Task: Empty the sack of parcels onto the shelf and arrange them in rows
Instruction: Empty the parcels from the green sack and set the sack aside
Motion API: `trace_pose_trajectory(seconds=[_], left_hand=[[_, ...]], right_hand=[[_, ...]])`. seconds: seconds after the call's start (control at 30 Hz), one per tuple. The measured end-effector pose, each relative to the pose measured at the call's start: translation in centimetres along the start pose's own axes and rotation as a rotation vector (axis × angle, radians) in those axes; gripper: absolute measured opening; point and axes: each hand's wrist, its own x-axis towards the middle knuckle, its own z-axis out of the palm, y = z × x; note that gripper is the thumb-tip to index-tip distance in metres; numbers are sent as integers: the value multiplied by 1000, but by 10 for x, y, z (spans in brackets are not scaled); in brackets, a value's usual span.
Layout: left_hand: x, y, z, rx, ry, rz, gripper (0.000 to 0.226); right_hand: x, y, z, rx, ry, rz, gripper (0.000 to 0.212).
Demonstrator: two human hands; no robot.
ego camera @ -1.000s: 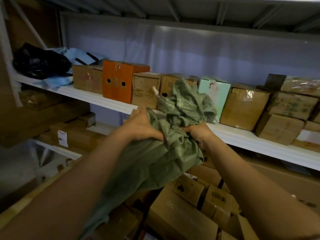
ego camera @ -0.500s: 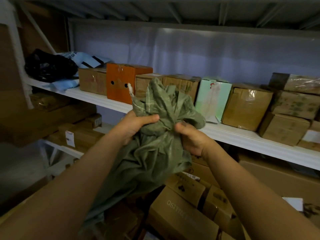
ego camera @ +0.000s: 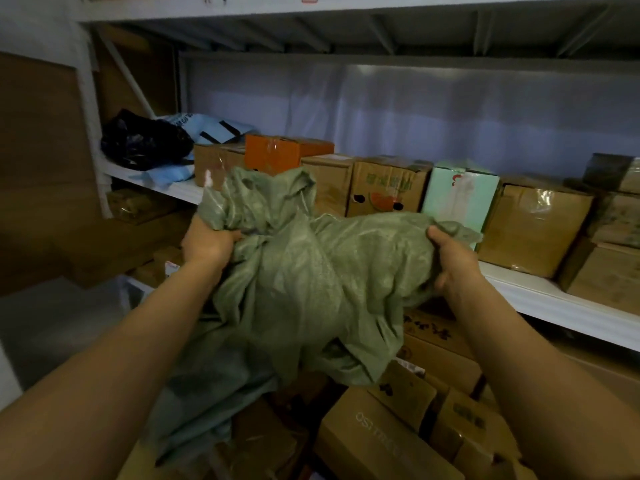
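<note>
One green woven sack (ego camera: 311,278) hangs limp and crumpled in front of the shelf (ego camera: 540,299), stretched roughly left to right between two hands, its loose end trailing down toward the boxes below. The left hand (ego camera: 206,242) grips a bunched fold at the sack's left end, fingers curled into the fabric; the right hand (ego camera: 450,259) grips the right end the same way. Along the shelf stand parcels in a row: one orange box (ego camera: 277,154), one pale green box (ego camera: 457,195), and several brown cartons (ego camera: 533,226), some stacked at the right end. At the shelf's left end lie one black bag (ego camera: 142,140) and blue mailers (ego camera: 211,128).
</note>
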Motion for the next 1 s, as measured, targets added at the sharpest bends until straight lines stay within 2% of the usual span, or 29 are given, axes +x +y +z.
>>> trace_pose_trajectory(seconds=[0.07,0.17,0.27,0.37,0.43,0.5,0.57,0.6,0.67,0.73,0.8,0.87,0.93,1.0], left_hand=[[5,2,-6,180,193,-7,61],[4,18,-3,260,307,-42,62],[-1,41,9,273,329,-27,60],[-6,58,24,219,277,72,58],[-14,66,36,128,99,201,58],[-29,70,46,42,-263,243,43],[-47,70,46,-30,-667,168,34],[-51,69,43,-82,-793,124,37],[-53,61,34,-130,-864,95,43],[-49,50,25,73,-763,159,64],[-50,32,18,466,-693,172,109],[-64,8,22,726,-701,174,140],[-77,-18,33,784,-639,198,153],[-86,-38,46,784,-533,219,158]], right_hand=[[5,2,1,61,118,-74,56],[-4,4,22,67,105,-90,65],[-21,10,56,118,-72,10,49],[-33,15,86,140,-149,-27,28],[-52,16,101,158,-406,-26,33],[-71,20,112,92,-665,-5,51],[-72,25,118,-38,-655,46,62],[-69,25,117,-86,-587,54,58],[-60,24,111,-113,-464,60,40],[-47,22,100,-8,-351,17,31],[-43,16,91,151,-297,-41,26],[-41,10,88,259,-290,-55,38],[-44,4,89,261,-299,-16,56],[-52,-1,92,277,-368,37,66]])
